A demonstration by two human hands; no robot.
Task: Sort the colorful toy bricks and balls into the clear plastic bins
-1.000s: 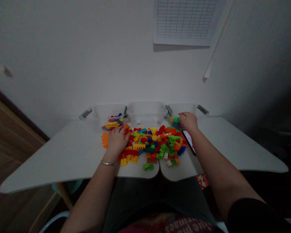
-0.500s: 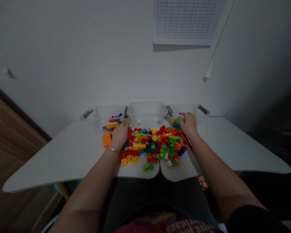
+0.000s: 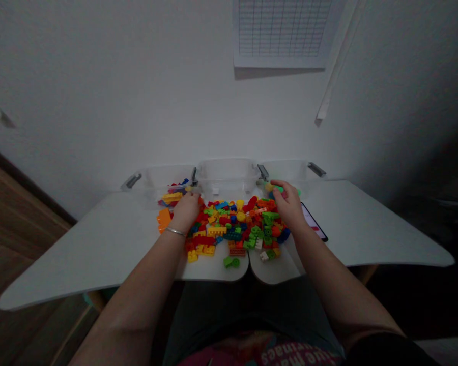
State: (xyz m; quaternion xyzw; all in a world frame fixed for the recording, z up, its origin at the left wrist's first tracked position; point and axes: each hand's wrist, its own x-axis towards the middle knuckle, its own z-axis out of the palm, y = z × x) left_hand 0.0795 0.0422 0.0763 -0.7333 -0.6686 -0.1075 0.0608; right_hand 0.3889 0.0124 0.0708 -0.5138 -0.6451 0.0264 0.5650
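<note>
A heap of colourful toy building bricks (image 3: 234,231) lies between my hands. My left hand (image 3: 187,209), with a bangle at its wrist, is over the heap's left edge, near the left bin. Its fingers curl downward, and whatever they hold is hidden. My right hand (image 3: 289,204) hovers at the heap's right edge, just in front of the right bin. Thumb and forefinger are apart, and I see nothing held between them. Yellow and red bricks (image 3: 171,197) show in the left clear bin (image 3: 152,178); yellow and green pieces (image 3: 269,187) are in the right clear bin (image 3: 290,170).
A clear middle bin (image 3: 227,173) stands between the other two, against the wall. A phone (image 3: 313,221) lies right of the heap, by my right forearm. Two green pieces (image 3: 231,262) rest near the white table's (image 3: 110,244) front edge. A printed grid sheet (image 3: 282,35) hangs above.
My right hand has drawn back from the right bin toward the heap, and the phone has come into sight beside it. The left hand stays nearly in place. The view has shifted slightly.
</note>
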